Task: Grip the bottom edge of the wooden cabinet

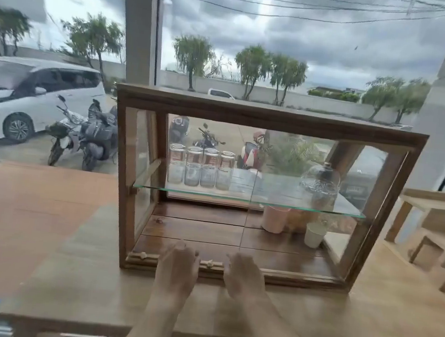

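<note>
A wooden display cabinet [271,115] with glass panes stands on a light wooden table [78,276] in front of a big window. My left hand [176,268] and my right hand [245,276] lie side by side at the cabinet's lower front rail, fingers straight, their tips at the bottom of the sliding glass panes. A small wooden knob [209,263] sits on the rail between them, another knob [142,255] further left. On the glass shelf [267,202] stand several upturned clear glasses [200,167] and a glass dome [321,182]. Below are a pink cup [275,218] and a white cup [314,234].
A pale wooden stepped rack [435,237] stands at the table's right end. The table's front edge is close to me. Behind the window are a white car [15,100] and parked motorbikes [81,133].
</note>
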Demonstrator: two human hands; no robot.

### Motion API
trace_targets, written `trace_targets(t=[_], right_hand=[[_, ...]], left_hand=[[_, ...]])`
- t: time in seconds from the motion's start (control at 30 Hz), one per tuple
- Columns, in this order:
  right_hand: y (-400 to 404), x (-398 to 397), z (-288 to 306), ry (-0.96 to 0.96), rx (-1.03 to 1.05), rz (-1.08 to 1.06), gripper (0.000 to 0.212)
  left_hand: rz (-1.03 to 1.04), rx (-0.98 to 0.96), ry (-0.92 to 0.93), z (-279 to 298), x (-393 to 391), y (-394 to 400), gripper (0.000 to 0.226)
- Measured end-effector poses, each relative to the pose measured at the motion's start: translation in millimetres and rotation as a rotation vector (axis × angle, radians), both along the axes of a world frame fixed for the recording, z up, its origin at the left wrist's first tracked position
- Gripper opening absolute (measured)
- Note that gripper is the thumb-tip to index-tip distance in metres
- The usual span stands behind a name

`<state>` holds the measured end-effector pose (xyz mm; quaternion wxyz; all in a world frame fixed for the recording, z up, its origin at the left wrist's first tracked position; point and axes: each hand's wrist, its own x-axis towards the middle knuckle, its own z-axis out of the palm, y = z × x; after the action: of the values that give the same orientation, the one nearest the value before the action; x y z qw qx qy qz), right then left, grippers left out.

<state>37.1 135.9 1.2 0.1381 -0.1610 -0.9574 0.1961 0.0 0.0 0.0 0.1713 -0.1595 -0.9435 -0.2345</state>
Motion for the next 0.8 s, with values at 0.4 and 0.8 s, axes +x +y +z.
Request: trace_targets(t=[0.4, 0.8], right_hand=[[4, -4, -24, 0.086, 0.132, -0.030, 0.023], [-39, 25, -19, 0.116, -0.116, 0.133, 0.016]], left_hand=[[-0.023, -0.019, 0.027, -24, -9, 30, 0.025], [0.058, 0.137, 0.124, -18, 41, -78, 0.011]])
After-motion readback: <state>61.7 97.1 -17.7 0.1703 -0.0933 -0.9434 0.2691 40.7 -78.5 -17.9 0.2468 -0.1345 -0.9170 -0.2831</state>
